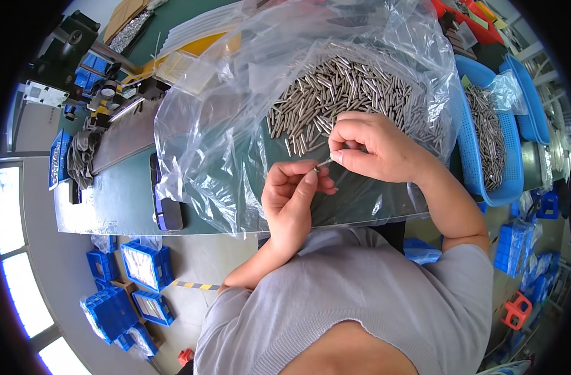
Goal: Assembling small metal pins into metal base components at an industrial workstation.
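Observation:
A small metal pin [325, 163] spans the gap between my two hands, just in front of a heap of loose metal pins [342, 87]. My left hand [293, 194] pinches its lower end between thumb and index finger, where a small darker bit shows at the tip. My right hand [373, 147] grips the upper end, fingers curled in. The heap lies on a large clear plastic bag [220, 156] spread over the green tabletop. What else may sit inside my curled fingers is hidden.
At right, a blue basket [510, 165] holds more metal pins, beside another blue basket [528, 106]. A dark purple-black case [168, 209] lies at the table's front left. Bench equipment [104, 87] stands far left. Blue crates [145, 265] rest on the floor.

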The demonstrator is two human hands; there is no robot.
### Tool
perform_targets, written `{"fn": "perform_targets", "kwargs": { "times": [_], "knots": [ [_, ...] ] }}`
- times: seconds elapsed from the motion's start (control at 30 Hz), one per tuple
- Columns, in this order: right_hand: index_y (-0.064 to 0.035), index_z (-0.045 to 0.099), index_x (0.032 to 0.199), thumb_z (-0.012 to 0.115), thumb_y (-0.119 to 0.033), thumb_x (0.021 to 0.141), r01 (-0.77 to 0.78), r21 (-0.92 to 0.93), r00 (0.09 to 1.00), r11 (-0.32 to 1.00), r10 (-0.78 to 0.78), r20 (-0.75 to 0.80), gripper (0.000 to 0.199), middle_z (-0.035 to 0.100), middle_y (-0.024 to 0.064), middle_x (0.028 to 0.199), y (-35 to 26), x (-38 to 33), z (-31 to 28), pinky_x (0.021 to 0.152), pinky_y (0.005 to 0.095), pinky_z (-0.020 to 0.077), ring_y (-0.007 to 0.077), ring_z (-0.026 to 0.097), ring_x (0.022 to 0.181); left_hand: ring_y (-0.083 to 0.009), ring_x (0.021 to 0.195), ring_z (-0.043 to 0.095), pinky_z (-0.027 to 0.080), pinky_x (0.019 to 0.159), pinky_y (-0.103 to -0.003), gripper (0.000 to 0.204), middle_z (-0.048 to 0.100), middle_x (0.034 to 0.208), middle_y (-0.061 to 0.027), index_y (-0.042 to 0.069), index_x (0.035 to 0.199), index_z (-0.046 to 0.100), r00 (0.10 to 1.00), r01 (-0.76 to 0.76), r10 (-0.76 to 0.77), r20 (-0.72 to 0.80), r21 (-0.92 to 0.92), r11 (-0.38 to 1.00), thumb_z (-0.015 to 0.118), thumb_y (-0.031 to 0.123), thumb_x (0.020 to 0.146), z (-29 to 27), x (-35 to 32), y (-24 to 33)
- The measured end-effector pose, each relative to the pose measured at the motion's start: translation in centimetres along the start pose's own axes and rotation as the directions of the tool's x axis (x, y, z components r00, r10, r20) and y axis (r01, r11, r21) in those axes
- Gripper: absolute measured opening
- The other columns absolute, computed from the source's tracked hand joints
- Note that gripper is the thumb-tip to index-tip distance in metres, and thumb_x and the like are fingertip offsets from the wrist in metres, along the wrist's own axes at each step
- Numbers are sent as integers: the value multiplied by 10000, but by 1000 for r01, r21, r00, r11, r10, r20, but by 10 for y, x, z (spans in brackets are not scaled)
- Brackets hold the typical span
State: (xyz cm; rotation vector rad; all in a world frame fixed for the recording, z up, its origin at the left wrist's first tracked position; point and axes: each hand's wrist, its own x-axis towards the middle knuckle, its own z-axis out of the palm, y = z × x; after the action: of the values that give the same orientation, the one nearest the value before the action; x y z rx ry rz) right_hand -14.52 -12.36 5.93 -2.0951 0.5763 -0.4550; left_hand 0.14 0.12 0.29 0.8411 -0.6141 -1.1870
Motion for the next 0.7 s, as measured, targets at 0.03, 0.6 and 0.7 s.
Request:
{"fn": "perform_targets", "kwargs": {
  "times": [0.03, 0.6, 0.7],
  "knots": [
    [-15, 546, 788, 590, -44, 739, 4, -4, 1000, 1000, -4, -1, 72, 508, 41, 756, 0, 0, 0, 543, 253, 398, 134, 493, 650, -184, 772, 632, 547, 692, -326, 124, 626, 934, -150, -28, 1024, 514, 1000, -3, 2, 8, 19, 1000, 506, 9, 906, 0, 0, 0],
    [-18, 578, 778, 639, -78, 780, 25, 43, 1000, 999, -25, 12, 86, 540, 36, 736, 2, 3, 12, 535, 249, 416, 119, 536, 622, -168, 778, 631, 538, 726, -297, 99, 626, 899, -131, -35, 1009, 500, 998, -3, 0, 65, 42, 999, 498, 1, 917, -2, 1, 0],
    [-17, 588, 789, 643, -78, 798, 16, 106, 1000, 994, -16, 5, 82, 545, 29, 747, 7, 4, 17, 552, 242, 426, 107, 543, 640, -176, 777, 636, 540, 723, -296, 89, 625, 898, -136, -36, 999, 500, 997, -12, 9, 75, 42, 999, 497, -5, 916, -1, 2, 0]
  ]
}}
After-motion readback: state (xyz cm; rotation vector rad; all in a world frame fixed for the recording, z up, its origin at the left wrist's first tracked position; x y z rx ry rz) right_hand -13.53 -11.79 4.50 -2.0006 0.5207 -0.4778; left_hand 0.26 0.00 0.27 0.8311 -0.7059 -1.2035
